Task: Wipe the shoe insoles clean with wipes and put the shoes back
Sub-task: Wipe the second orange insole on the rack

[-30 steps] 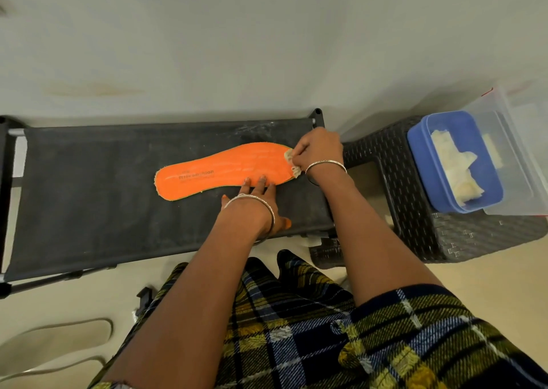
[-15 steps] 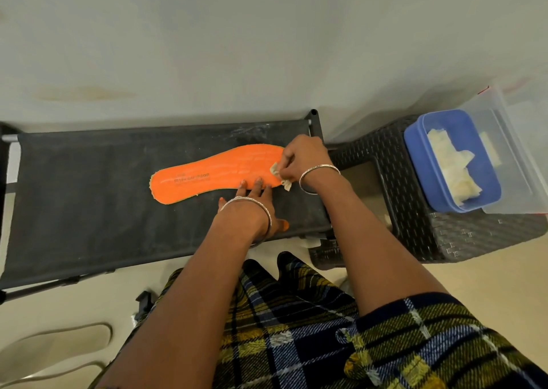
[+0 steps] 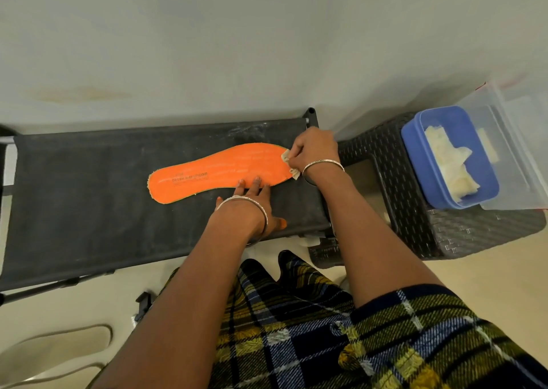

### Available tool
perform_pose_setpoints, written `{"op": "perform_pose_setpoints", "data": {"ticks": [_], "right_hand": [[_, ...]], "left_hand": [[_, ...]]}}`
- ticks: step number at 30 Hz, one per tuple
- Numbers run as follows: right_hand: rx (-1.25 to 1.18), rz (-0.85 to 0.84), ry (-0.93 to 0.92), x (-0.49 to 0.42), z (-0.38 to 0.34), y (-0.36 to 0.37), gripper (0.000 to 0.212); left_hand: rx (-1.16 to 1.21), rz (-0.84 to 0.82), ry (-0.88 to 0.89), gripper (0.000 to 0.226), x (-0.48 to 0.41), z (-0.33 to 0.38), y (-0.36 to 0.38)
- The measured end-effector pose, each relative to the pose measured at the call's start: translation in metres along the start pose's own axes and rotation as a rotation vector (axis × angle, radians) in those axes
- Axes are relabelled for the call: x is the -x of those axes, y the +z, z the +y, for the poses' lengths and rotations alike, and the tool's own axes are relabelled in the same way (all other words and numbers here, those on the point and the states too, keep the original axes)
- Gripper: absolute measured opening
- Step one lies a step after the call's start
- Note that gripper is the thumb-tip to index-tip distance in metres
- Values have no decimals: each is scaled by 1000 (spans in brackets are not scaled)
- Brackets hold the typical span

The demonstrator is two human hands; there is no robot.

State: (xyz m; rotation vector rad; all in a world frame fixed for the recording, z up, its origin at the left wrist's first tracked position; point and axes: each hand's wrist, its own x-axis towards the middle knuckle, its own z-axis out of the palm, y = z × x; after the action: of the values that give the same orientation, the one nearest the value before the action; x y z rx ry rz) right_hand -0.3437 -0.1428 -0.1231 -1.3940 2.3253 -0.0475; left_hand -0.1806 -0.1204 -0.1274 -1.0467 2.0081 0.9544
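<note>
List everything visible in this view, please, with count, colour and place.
rack shelf: one, black fabric, along the wall
insole: one, orange, flat on the rack shelf
wipe: one, off-white, at the insole's wide end
stool: one, dark woven pattern, right of the rack shelf
tub: one, blue, on the stool
spare wipes: a pile, off-white, inside the tub
clear box: one, transparent, beside the tub
sole-shaped pieces: two, beige, floor at lower left
bangles: two, silver, one per wrist
plaid garment: one, yellow and navy, bottom
left hand: fingertips press the insole's near edge
right hand: grips the wipe
</note>
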Motion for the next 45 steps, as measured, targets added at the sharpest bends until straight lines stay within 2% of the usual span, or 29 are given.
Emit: {"op": "perform_pose_setpoints", "data": {"ticks": [3,4,8,12,13,17,18,22,23,26,27,30,32,36,38,41,43,45], "right_hand": [[11,-193,-65,5,-5,2,6],[12,-201,-50,5,-6,2,5],[-7,10,51,-2,0,1,11],[-28,-228,-39,5,-4,1,6],[-24,-237,-38,5,-3,1,6],[-11,16,67,-4,4,-2,12],[-5,0,51,-2,3,-4,10],[-46,-271,-34,9,-2,-3,7],[-34,-245,-21,7,-1,-2,6],[-22,-15,81,-4,4,0,17],[-16,4,78,-4,3,-1,16],[-10,-190,-24,2,-1,0,6],[-48,-284,-38,6,-4,1,7],[-53,-28,85,-5,1,2,10],[-31,-59,48,-4,1,2,10],[25,-271,-28,3,-4,4,17],[-1,-212,13,0,-2,5,18],[-37,-53,55,-5,0,4,10]], "left_hand": [[-6,2,-1,95,0,1,0],[-9,2,-2,95,0,2,-1],[-5,-6,6,95,0,1,-2],[-13,-10,3,95,0,1,-2],[-17,-9,1,95,0,2,-2],[-4,-9,8,95,1,2,-3],[-5,-9,9,95,1,1,-4],[-14,0,7,95,1,2,-2],[-15,1,7,95,1,3,-2],[-8,-5,7,95,1,2,-3],[-7,-6,7,95,2,2,-3],[-6,-5,3,95,3,2,-4],[-4,-2,0,95,3,3,-4],[-10,-6,2,95,3,3,-5],[-14,-5,1,94,3,3,-6],[-23,-1,-5,94,2,6,-6],[-24,-2,-6,94,1,8,-6],[-15,0,1,94,1,7,-6]]}}
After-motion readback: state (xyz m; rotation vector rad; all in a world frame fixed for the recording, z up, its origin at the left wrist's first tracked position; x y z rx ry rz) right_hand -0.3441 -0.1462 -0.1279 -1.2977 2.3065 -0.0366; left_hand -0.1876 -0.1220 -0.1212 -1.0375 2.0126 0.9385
